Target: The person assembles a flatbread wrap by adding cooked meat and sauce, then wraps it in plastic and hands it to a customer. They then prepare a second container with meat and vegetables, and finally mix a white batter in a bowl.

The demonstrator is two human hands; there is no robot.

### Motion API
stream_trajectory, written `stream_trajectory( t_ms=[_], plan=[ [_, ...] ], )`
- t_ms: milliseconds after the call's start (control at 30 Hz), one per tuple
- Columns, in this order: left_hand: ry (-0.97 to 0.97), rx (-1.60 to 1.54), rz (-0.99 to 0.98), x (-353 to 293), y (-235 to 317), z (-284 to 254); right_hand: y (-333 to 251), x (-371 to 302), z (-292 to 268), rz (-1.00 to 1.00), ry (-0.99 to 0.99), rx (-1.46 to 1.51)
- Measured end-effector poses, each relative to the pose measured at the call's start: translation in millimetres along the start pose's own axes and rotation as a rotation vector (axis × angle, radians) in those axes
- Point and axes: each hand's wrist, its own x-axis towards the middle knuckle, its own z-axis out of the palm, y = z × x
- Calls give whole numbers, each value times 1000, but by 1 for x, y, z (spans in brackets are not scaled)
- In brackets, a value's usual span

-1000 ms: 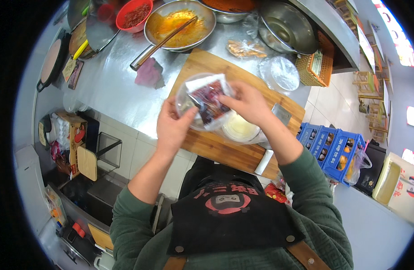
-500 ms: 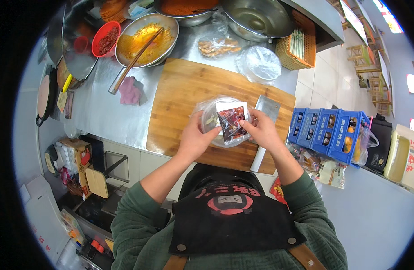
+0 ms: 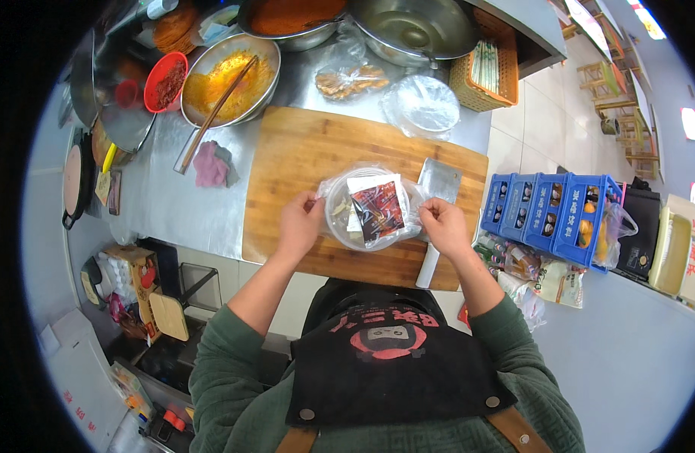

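A clear round plastic container (image 3: 337, 226) sits in a thin clear plastic bag (image 3: 412, 202) on the wooden cutting board (image 3: 302, 151). On top of the container lies a dark red printed packet (image 3: 379, 211), partly over white paper or packets (image 3: 356, 184). My left hand (image 3: 299, 225) pinches the bag at its left side. At the other side, my right hand (image 3: 444, 226) pinches the bag with thumb and fingers, close to the cleaver (image 3: 440, 183). The cleaver lies flat on the board, its pale handle toward me.
Behind the board are a metal bowl of yellow sauce (image 3: 234, 83) with chopsticks, a red bowl (image 3: 165, 83), a large steel bowl (image 3: 415, 34), a bagged food item (image 3: 351, 80) and clear lids (image 3: 421, 106). A pink cloth (image 3: 211, 164) lies left; blue crates (image 3: 551, 215) stand right.
Both hands have left the packet and moved apart to the bag's two sides. The packet now rests on the container. The whole view has shifted slightly.
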Motion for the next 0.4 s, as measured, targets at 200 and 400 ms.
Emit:
stream_trajectory(
  t_ms=[200,400],
  plan=[
    [76,-436,-38,-7,23,0,-4,-11,10,-71,-64,763],
    [-206,-858,-276,-22,63,-29,-41,-24,-12,52,-364,1039]
  ],
)
